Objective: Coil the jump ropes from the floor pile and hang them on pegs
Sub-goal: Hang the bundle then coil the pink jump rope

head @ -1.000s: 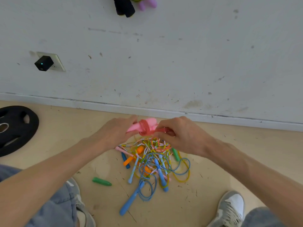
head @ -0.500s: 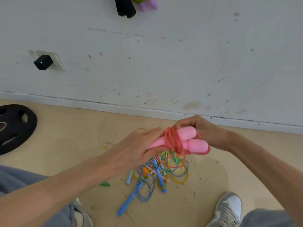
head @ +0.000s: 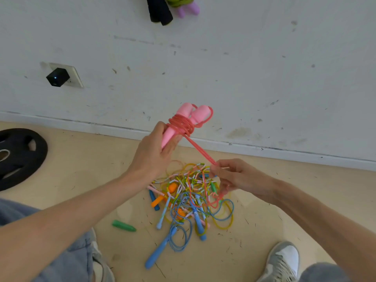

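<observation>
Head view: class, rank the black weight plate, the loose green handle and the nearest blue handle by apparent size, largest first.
1. black weight plate, though the frame edge cuts it off.
2. blue handle.
3. green handle, clearly shorter.

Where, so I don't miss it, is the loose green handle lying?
Head view: the green handle lies apart on the floor, left of the rope pile, near the person's left shoe.

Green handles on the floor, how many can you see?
2. One green handle lies alone left of the rope pile; another pokes from the pile's right side. Others may be buried.
</observation>
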`<control>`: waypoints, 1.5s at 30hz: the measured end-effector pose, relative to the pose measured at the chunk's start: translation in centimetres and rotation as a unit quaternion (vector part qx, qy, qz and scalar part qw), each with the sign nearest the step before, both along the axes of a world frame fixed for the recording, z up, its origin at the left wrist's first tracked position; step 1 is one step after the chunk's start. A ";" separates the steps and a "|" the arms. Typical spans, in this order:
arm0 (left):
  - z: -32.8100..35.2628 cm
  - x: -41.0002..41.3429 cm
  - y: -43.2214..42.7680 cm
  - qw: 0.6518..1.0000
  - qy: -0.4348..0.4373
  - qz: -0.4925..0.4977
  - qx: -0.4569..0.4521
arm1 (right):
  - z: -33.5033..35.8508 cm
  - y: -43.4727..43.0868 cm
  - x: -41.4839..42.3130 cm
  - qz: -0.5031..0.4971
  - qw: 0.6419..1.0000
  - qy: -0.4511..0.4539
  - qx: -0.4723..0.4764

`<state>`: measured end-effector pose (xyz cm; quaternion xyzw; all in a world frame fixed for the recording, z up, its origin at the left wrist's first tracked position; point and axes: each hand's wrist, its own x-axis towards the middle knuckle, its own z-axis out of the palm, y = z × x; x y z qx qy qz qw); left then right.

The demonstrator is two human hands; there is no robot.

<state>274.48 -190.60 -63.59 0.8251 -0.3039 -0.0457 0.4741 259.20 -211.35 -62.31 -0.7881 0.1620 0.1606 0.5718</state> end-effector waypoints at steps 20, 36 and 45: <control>-1.6 2.7 0.5 0.910 -0.193 -0.046 0.365 | 7.2 2.6 1.4 0.107 0.869 -0.251 -0.412; 4.2 -4.5 0.1 0.930 -0.216 -0.274 0.114 | 4.5 -3.4 1.9 0.028 0.980 -0.129 -0.148; 1.2 -2.1 -0.2 0.989 -0.080 -0.118 0.027 | 0.8 1.0 0.3 -0.013 0.986 -0.016 0.163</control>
